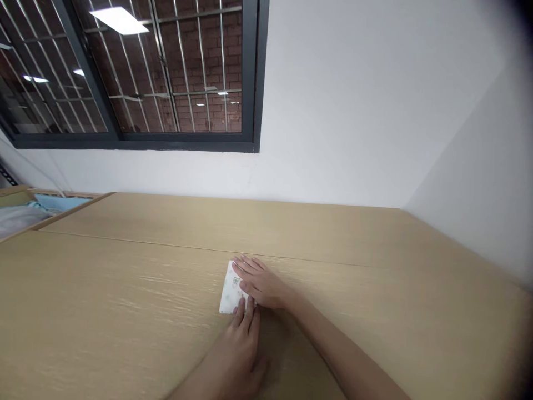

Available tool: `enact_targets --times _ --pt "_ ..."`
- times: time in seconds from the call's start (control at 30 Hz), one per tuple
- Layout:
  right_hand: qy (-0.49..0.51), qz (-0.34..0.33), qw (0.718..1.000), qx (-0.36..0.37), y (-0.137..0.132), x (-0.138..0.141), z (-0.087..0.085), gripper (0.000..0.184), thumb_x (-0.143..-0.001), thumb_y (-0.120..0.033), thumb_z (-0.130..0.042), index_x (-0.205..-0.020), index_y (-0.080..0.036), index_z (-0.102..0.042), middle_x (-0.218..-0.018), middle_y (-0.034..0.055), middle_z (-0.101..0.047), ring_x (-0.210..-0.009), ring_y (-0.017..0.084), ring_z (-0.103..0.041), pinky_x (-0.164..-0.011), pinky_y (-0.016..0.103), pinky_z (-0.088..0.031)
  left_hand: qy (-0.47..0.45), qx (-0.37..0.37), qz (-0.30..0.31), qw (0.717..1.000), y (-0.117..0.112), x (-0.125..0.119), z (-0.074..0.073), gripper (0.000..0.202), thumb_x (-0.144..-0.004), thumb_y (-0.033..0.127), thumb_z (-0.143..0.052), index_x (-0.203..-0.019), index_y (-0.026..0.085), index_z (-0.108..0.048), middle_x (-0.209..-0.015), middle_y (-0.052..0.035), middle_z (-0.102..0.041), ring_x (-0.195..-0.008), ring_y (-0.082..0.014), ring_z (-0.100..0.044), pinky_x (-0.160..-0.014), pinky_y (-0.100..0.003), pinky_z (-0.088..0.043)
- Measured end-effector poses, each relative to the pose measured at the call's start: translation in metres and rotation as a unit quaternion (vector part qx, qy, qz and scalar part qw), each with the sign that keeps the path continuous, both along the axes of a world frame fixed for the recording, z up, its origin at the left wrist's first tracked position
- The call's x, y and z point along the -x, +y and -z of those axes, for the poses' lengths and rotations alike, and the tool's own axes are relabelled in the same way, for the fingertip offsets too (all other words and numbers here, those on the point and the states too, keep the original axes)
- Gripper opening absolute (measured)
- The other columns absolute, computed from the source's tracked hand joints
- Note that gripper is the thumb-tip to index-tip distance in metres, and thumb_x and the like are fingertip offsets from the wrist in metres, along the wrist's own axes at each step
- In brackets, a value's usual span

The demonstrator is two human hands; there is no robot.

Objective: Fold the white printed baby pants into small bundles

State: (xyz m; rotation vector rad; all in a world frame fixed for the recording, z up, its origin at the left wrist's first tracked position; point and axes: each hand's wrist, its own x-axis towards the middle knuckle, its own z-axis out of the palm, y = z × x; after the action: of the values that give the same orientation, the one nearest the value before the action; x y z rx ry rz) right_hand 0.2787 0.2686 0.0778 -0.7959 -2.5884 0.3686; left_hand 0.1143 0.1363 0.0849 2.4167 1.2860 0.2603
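Observation:
A small white, flat rectangular piece (228, 294) with a faint printed pattern lies on the wooden board surface (125, 311). Whether it is paper, cloth or a packet I cannot tell. My right hand (264, 283) rests flat over its right side, fingers stretched toward the far edge. From below, my left hand (244, 333) reaches its lower edge, with extended fingertips touching it. The left thumb is blurred, off to the right. Both hands cover the piece's right part, so that side is hidden.
A seam runs across the wooden surface beyond the hands. At the far left stands a wooden-edged bin (75, 214) holding blue and whitish plastic-like material. A white wall (353, 111) rises behind, with a dark-framed barred window (250, 83) on the left.

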Motion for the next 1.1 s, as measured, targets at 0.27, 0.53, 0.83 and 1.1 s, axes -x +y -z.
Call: enact_targets --times 0.27,0.53,0.83,1.1 --pt "0.007 0.051 0.998 0.022 0.008 -0.005 0.008 0.054 -0.109 -0.037 -0.029 -0.16 -0.017 -0.03 -0.165 0.0112 -0.026 -0.154 0.025 -0.022 -0.125 0.051 -0.022 0.01 -0.008 -0.007 1.0 0.001 -0.002 -0.001 0.072 -0.095 0.038 -0.049 -0.155 0.002 -0.03 -0.163 -0.0193 -0.016 -0.151 -0.0421 -0.015 -0.122 -0.06 -0.03" --pt "0.099 0.132 0.979 0.119 0.011 -0.009 0.015 0.067 -0.107 -0.056 -0.024 -0.16 -0.016 -0.028 -0.166 0.0131 -0.025 -0.154 0.026 -0.022 -0.126 0.049 -0.02 -0.004 -0.115 -0.025 0.993 0.01 0.006 0.001 0.052 -0.097 0.036 -0.048 -0.145 0.015 -0.047 -0.155 -0.0149 -0.046 -0.142 -0.0359 -0.045 -0.117 -0.054 -0.042" --pt "0.256 0.197 0.931 0.173 0.01 -0.01 0.008 0.054 -0.105 -0.053 -0.034 -0.138 -0.018 -0.057 -0.145 0.0144 -0.057 -0.136 0.026 -0.049 -0.117 0.047 -0.034 0.035 -0.145 -0.216 0.965 0.029 0.031 -0.016 0.031 -0.101 0.021 -0.028 -0.103 0.016 -0.059 -0.101 -0.0116 -0.065 -0.1 -0.0293 -0.061 -0.09 -0.046 -0.047" --pt "0.335 0.19 0.913 0.138 0.015 -0.011 0.011 0.035 -0.101 -0.045 -0.044 -0.108 -0.019 -0.067 -0.11 0.0091 -0.068 -0.107 0.023 -0.061 -0.096 0.039 -0.046 0.115 -0.082 -0.275 0.951 0.046 0.04 -0.018 0.029 -0.1 0.022 -0.03 -0.099 0.016 -0.058 -0.101 -0.0129 -0.069 -0.097 -0.0289 -0.066 -0.084 -0.039 -0.042"
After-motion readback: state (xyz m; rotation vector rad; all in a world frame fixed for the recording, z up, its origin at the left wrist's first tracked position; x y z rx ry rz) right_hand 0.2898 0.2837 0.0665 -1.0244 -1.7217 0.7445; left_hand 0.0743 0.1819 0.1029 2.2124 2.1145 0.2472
